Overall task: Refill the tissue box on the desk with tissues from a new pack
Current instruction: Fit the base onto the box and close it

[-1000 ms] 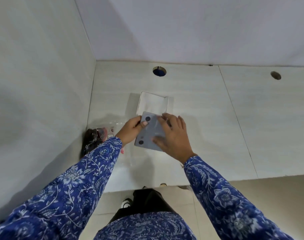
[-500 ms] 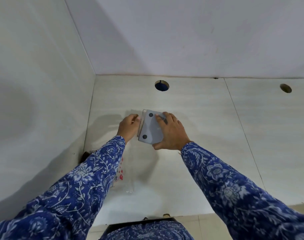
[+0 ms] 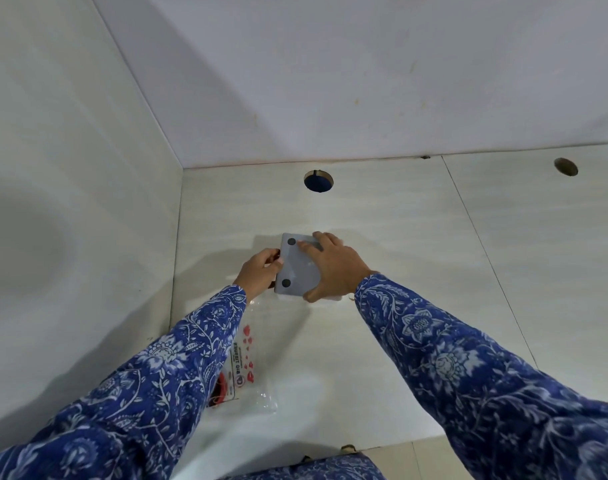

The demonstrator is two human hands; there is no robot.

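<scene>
Two hands are closed around the grey tissue box (image 3: pixel 297 268), which lies bottom-up on the tabletop (image 3: pixel 417 244). The right hand (image 3: pixel 333 268) is spread flat over the base plate, thumb hooked at the near edge; the left hand (image 3: pixel 259 271) is curled against the left side, fingers pinching its edge. A second ago the base plate was held tilted above the white tissues; now it is seated square on the box, so the refill seems closed and only turning the box upright appears left. The emptied pack wrapper (image 3: pixel 249 362) lies near, under the left sleeve. A wall stands close on the left; open tabletop is left to the right and behind, up to the cable hole (image 3: pixel 318 181).
</scene>
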